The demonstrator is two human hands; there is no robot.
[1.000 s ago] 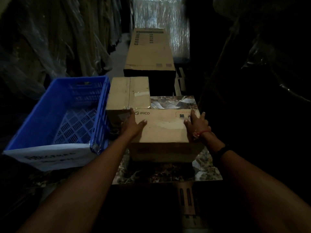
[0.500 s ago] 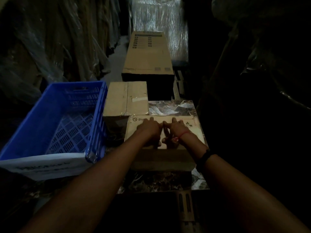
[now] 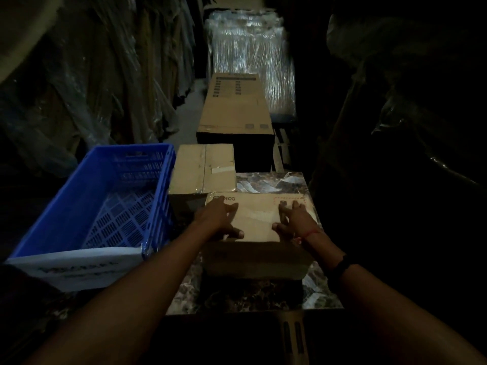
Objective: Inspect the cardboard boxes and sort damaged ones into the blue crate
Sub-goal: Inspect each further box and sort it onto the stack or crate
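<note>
Lying flat, left hand (image 3: 220,219) and right hand (image 3: 296,223) press cardboard box (image 3: 256,213).

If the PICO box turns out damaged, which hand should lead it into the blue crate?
Left, probably. The left hand rests flat on the PICO box at its crate-side end; the blue crate stands just to that side. The right hand lies on the opposite end.
</note>
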